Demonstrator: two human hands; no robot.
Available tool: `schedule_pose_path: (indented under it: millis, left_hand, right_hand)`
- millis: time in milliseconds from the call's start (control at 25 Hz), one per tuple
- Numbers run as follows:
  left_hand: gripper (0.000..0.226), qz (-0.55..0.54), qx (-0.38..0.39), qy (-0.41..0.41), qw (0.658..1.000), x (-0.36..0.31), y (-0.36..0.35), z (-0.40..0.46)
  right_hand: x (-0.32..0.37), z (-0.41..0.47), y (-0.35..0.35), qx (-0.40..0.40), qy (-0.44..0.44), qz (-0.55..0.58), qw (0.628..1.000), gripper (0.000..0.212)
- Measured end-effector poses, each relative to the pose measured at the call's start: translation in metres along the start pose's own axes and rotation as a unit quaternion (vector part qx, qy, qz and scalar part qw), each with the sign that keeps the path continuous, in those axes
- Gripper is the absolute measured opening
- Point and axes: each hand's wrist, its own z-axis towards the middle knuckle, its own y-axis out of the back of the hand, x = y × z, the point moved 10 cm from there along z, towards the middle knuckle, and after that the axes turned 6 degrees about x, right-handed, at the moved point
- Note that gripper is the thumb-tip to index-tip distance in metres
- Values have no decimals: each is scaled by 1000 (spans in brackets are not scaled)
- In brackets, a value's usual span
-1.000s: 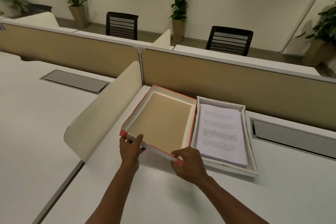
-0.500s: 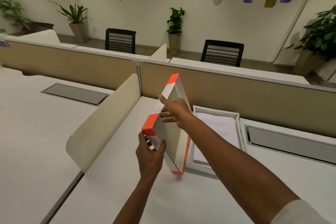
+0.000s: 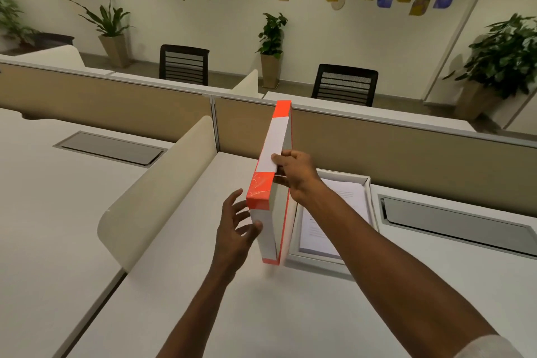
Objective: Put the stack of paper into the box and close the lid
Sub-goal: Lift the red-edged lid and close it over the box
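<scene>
The orange-and-white lid (image 3: 271,183) stands on edge, nearly vertical, its lower corner near the desk just left of the box. My right hand (image 3: 293,174) grips the lid's upper edge about halfway along. My left hand (image 3: 236,229) is spread open beside the lid's near end, fingertips touching or almost touching its side. The white box (image 3: 369,200) lies flat on the desk to the right, behind my right forearm, with the stack of printed paper (image 3: 328,229) inside it.
A curved cream divider (image 3: 162,189) stands to the left of the lid. A tan partition (image 3: 406,154) runs along the back of the desk. A grey cable hatch (image 3: 456,224) lies right of the box; another cable hatch (image 3: 110,147) is at the left.
The lid went from lying open-side-up on the desk to standing on edge and tipping toward the box. My left hand has let go of its near end and opened.
</scene>
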Motion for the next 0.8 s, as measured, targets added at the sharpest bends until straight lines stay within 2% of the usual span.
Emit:
schedule_pose_path:
  millis: [80,160,280,360,440,560,640,720,800]
  left_hand:
    - [98,-81,11,45,996,20,4,5]
    - [106,-123,21,151,981,54,0,8]
    - [89,-183,140,309,923,101,-36,-10]
    - [81,-296,225,338,865,109,-64,-29]
    - [77,-335,237,337,847,114,-74,-37]
    - [72,-292,200,305,884,126,-78,-34]
    - [68,-228,167,270,920,129,-73,-26]
    - [69,-190,151,234,941,124,-71,-16]
    - [65,-136,154,191,960,109,-76,-4]
  right_hand:
    - [6,-14,8,18,4,10,1000,5]
    - [14,-30,15,34,10,34,999,14]
    - [22,-59,29,71,18,91,993,19]
    - [20,-78,44,90,16,110,990,27]
    - [13,-93,68,88,23,103,990,36]
    - [-6,-109,120,25,24,68,997,47]
    - [-24,-119,163,-56,18,27,998,33]
    - [-45,-127,203,-121,20,-20,992,14]
    - [-70,-132,235,-163,8,-36,986,16]
